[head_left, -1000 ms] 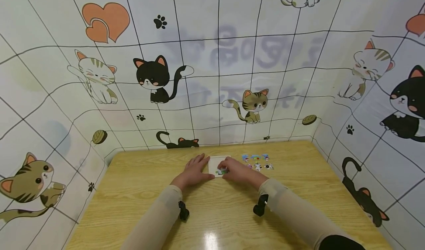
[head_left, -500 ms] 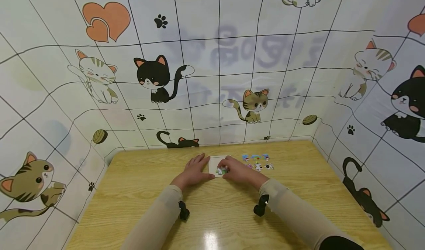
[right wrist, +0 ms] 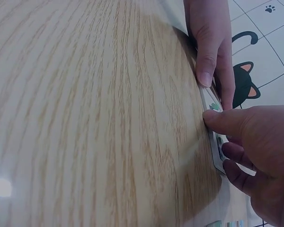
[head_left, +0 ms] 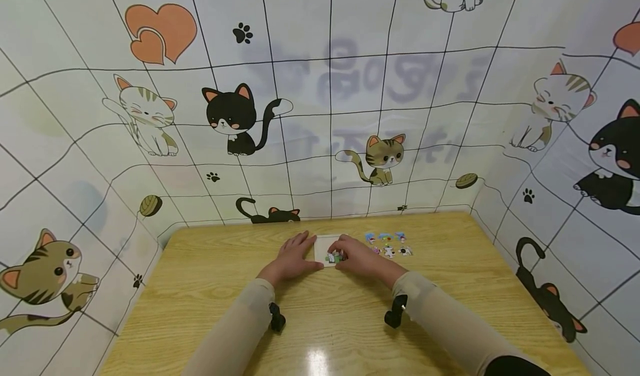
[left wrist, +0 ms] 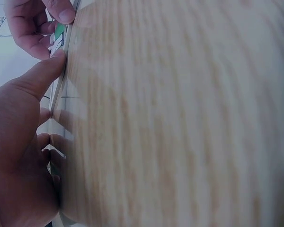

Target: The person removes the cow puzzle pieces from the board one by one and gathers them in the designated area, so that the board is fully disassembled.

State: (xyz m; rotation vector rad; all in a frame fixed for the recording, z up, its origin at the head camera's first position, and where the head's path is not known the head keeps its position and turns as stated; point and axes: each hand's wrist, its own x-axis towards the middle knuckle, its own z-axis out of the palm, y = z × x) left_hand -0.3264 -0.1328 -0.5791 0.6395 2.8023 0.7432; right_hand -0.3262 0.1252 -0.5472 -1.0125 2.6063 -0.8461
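A small white puzzle tray [head_left: 324, 245] lies on the table between both hands. Colourful jigsaw pieces [head_left: 332, 257] with green and white print sit in its near part, partly covered by fingers. My left hand [head_left: 292, 258] rests at the tray's left side, fingers spread and thumb at the near edge. Over the near right part, my right hand [head_left: 364, 258] has curled fingers and pinches a jigsaw piece, mostly hidden beneath them. In the right wrist view, the right thumb [right wrist: 222, 120] touches the tray's near edge, opposite the bent fingers.
Several loose jigsaw pieces [head_left: 385, 237] lie in two rows right of the tray, the nearer row partly behind the right hand. The wooden table [head_left: 330, 309] meets a cat-print sheet [head_left: 310, 143] at its back and sides.
The right hand's fingers shift very slightly over the pieces in the tray, and the right wrist turns a little. The left hand stays in place.
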